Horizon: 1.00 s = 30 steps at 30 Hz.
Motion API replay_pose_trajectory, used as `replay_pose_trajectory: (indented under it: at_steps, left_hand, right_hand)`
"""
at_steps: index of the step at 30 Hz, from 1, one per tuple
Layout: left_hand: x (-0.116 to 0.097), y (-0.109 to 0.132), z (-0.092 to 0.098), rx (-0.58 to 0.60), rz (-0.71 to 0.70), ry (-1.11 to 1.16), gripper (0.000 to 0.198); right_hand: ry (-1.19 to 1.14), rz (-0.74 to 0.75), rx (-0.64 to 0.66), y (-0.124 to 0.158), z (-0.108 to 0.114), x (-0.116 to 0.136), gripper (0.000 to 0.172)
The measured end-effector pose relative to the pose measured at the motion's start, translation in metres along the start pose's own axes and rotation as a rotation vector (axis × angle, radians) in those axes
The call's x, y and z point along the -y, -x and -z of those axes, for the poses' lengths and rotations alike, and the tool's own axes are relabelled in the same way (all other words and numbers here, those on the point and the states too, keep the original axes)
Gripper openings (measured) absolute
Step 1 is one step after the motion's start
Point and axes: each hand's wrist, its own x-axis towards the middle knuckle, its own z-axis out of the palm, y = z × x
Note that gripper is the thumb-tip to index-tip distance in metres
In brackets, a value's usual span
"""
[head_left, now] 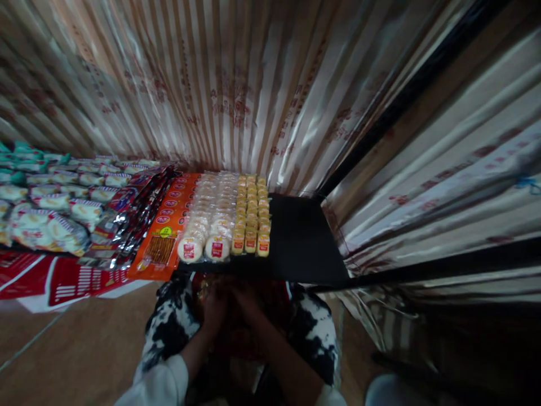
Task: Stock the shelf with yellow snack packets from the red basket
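Down low, your left hand (213,311) and right hand (247,304) sit close together against a dark red bundle (258,337), between your black-and-white patterned knees (169,324) (it's too dim to tell whether the fingers clasp it or only rest there). Just beyond is the front edge of the black table (300,242). It carries rows of yellow packets (252,217), round white packets (207,225) beside them, and orange packs (169,223) further left. Behind it all hangs a striped curtain (236,96).

The striped curtain (236,96) looks glossy cloth, the black shelf (300,242) matt, the snack packets (127,223) shiny plastic.
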Motion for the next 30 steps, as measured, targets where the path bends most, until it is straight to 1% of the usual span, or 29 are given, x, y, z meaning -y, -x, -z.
replay_pose_trajectory:
  at_steps: [1, 3, 7, 10, 14, 17, 20, 23, 24, 27, 28, 30]
  left_hand:
    - [0.000, 0.006, 0.003, -0.003, -0.010, 0.000, 0.019]
    - [0.000, 0.019, 0.006, -0.028, -0.055, 0.013, 0.014]
    - [-0.010, 0.041, 0.010, -0.078, -0.148, 0.068, 0.011]
    - [-0.024, 0.052, 0.016, -0.035, -0.197, 0.093, 0.011]
    - [-0.045, 0.062, 0.025, 0.035, -0.251, 0.103, 0.014]
    - [-0.061, 0.065, 0.031, 0.056, -0.315, 0.108, 0.017]
    - [-0.079, 0.069, 0.034, 0.061, -0.389, 0.135, 0.013]
    - [-0.099, 0.073, 0.032, 0.069, -0.425, 0.168, 0.014]
    - [-0.107, 0.075, 0.030, 0.079, -0.426, 0.174, 0.015]
    - [-0.128, 0.076, 0.020, 0.102, -0.444, 0.189, 0.019]
    - [-0.136, 0.074, 0.015, 0.110, -0.459, 0.202, 0.022]
    - [-0.152, 0.066, 0.004, 0.129, -0.488, 0.242, 0.028]
  right_hand:
    - [-0.078, -0.054, 0.002, 0.004, 0.000, 0.003, 0.034]
    - [-0.154, -0.111, -0.020, 0.013, 0.003, 0.009, 0.037]
    - [-0.204, -0.137, -0.145, 0.027, 0.011, 0.017, 0.036]
    - [-0.257, -0.127, -0.167, 0.037, 0.021, 0.022, 0.037]
    - [-0.266, -0.080, -0.097, 0.055, 0.040, 0.044, 0.034]
    - [-0.279, 0.006, -0.016, 0.070, 0.056, 0.066, 0.029]
    - [-0.352, 0.027, 0.025, 0.079, 0.067, 0.083, 0.026]
    - [-0.448, 0.033, -0.003, 0.078, 0.073, 0.092, 0.027]
    - [-0.476, 0.043, -0.035, 0.076, 0.075, 0.093, 0.029]
    - [-0.531, 0.085, -0.184, 0.061, 0.086, 0.101, 0.037]
    - [-0.534, 0.107, -0.227, 0.055, 0.092, 0.105, 0.039]
    - [-0.503, 0.163, -0.272, 0.039, 0.107, 0.116, 0.040]
